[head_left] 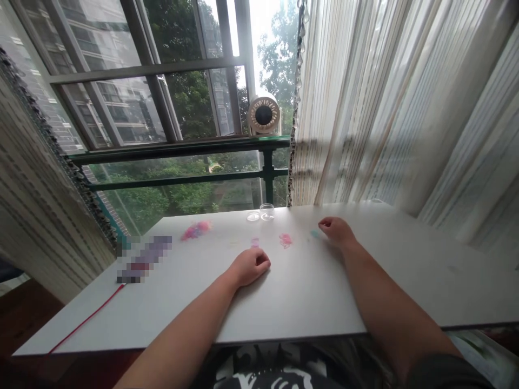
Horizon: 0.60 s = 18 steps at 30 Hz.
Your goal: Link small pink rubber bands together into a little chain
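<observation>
My right hand (335,230) is closed in a pinch at the right, just above the table, beside a small teal patch of tiny pieces (315,234). Whatever its fingertips hold, if anything, is too small to make out. Loosely curled, my left hand (250,267) rests on the white table (300,302), with nothing visible in it. Just beyond it lies a little purple group (254,242). Between the two hands is a pink cluster of small pieces (285,240). A larger mixed pink, orange and purple pile (197,230) sits farther left, and a faint yellow group (233,242) lies between.
At the table's far edge stand a clear round container (266,212) and a clear lid (253,216). A pixelated purplish object (148,256) with a red cord (87,320) lies at left. Beyond, a round fan (264,114) stands by the window railing; curtains (365,108) hang right.
</observation>
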Motion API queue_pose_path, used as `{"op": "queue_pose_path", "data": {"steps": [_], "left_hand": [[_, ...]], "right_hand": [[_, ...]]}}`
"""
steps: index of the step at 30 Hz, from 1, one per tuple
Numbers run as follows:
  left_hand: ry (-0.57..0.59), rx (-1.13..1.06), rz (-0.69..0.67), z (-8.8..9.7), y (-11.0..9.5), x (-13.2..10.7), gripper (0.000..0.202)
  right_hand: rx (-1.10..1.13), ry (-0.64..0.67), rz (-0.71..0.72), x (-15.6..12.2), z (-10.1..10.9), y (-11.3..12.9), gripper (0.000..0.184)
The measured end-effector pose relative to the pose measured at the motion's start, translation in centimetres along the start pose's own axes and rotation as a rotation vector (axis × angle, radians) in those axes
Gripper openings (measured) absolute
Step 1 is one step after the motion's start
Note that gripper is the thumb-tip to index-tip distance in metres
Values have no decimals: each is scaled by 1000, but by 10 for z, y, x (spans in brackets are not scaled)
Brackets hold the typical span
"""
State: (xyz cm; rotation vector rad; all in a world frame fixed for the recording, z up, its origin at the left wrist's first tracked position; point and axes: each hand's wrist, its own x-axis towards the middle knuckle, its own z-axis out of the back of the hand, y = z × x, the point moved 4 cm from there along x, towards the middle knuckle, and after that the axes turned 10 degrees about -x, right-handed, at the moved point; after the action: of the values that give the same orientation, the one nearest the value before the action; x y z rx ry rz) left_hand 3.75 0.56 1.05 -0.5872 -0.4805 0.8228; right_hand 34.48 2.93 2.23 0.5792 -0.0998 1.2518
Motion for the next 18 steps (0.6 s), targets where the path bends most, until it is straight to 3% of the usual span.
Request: {"op": "queue_pose_path", "data": {"steps": [3,13,18], "left_hand": [[12,5,0,1,-1,0,20],[25,-14,-3,1,-1,-1,19],[18,-11,-9,1,-2,-1,18]], "right_hand": [[-49,7,-65,4,-6,-16,19],[-100,69,-63,5,-15,-18,18],[-63,56,-16,1,-10,-2,20]]}}
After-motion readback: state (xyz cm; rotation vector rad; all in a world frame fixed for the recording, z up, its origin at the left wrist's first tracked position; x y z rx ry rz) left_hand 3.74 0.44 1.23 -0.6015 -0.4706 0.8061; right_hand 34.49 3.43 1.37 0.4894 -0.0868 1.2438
